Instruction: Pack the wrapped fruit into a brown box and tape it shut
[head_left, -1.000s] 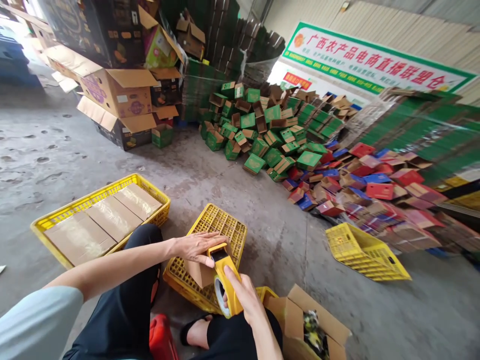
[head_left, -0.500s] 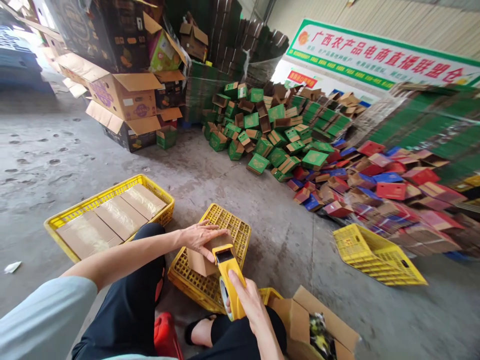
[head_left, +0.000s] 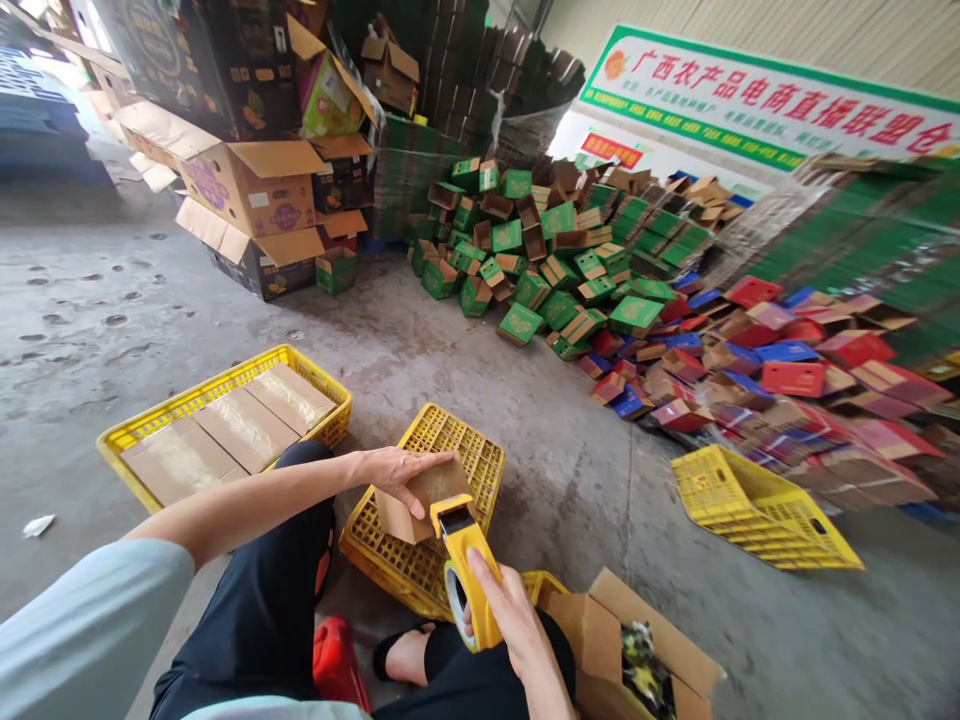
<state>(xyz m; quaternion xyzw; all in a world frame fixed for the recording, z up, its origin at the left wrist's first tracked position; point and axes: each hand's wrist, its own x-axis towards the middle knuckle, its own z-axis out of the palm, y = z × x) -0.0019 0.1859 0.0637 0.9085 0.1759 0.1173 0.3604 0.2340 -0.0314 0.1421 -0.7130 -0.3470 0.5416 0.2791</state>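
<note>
A small brown cardboard box point(head_left: 442, 480) rests on an upturned yellow plastic crate point(head_left: 457, 440) in front of me. My left hand point(head_left: 401, 475) lies on the box with its fingers stretched out, steadying its top and near side. In my right hand point(head_left: 499, 600) is a yellow tape dispenser point(head_left: 476, 575) with a roll of tape in it. The dispenser's head is at the right-hand edge of the box; whether tape is stuck there I cannot tell.
Left of me a yellow crate point(head_left: 341, 405) holds three taped boxes. An open carton point(head_left: 592, 640) with wrapped items stands by my right knee. Another yellow crate point(head_left: 757, 510) lies to the right. Heaps of green boxes point(head_left: 517, 322) and red and blue boxes point(head_left: 795, 378) lie beyond.
The tape dispenser has moved slightly towards me and to the right, showing more of the box top. My left hand stays on the box. The camera view has shifted slightly.
</note>
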